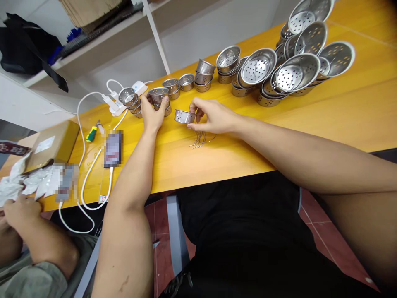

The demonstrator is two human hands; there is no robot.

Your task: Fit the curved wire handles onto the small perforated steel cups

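Observation:
My right hand (pixel 212 116) pinches the side of a small perforated metal strainer cup (pixel 183 117), held upright just over the table. Several thin bent wires (pixel 201 140) lie under that hand. Farther left, my left hand (pixel 153 111) has thumb and fingers closed round another perforated cup (pixel 158 94), on top of a short stack. Beside that hand stands a further stack of small strainer cups (pixel 129 97). More small cups (pixel 186 82) line the table's back, and larger strainer baskets (pixel 290 76) are piled, tilted, at the right.
A phone (pixel 113 149) on a white cable lies left of my left arm, near a green and yellow-handled tool (pixel 92 134) and a power strip (pixel 117 106). A cardboard box (pixel 54 145) and another person's hands (pixel 23 209) are at far left. Shelves (pixel 124 45) rise behind.

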